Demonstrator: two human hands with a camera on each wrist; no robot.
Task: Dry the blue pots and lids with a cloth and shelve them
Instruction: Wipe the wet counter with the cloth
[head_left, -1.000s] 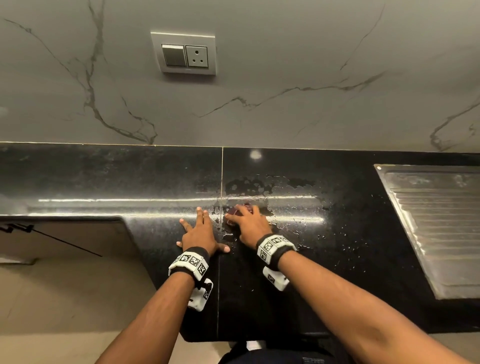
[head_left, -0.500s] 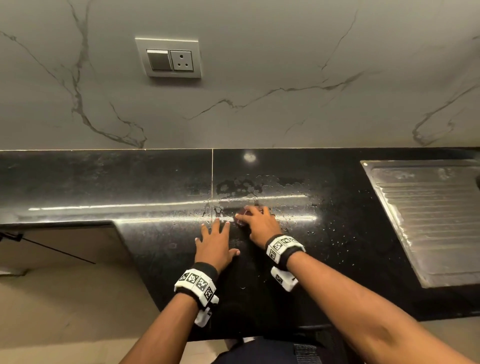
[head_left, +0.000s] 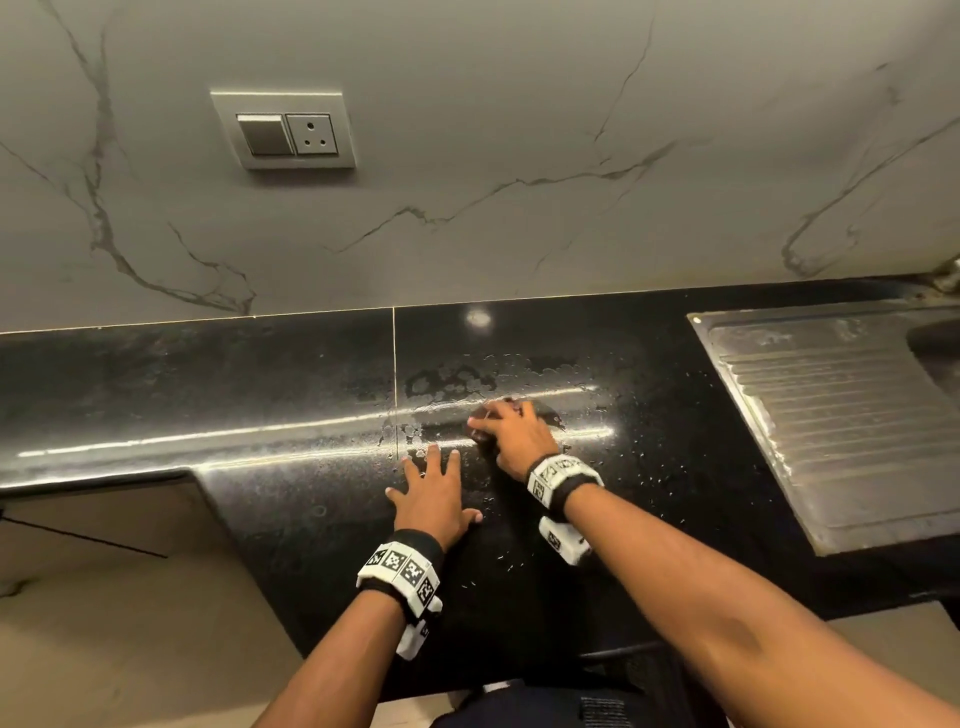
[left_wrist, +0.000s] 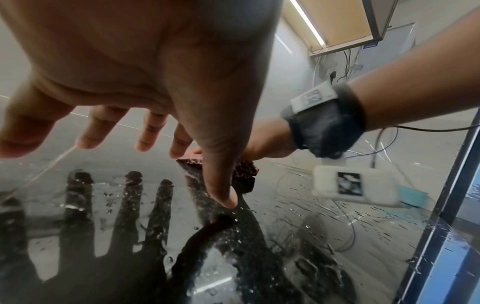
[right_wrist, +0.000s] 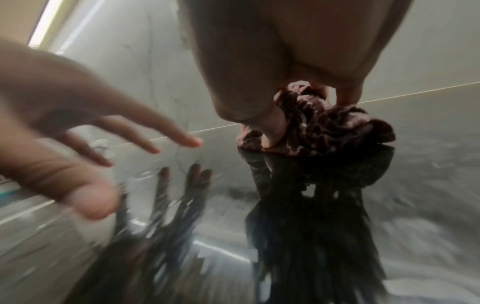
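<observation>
Right hand fingers bunch the cloth on the wet desk, left hand splayed flat (empty); risk: soaked cloth smears pots later.

A black polished counter is being lit from above, and a long streak of light is being reflected across its wet, droplet-covered surface. A grey marbled wall is being shown behind it, with a switch and socket plate set into it. A ribbed steel draining board is being seen at the right.
</observation>
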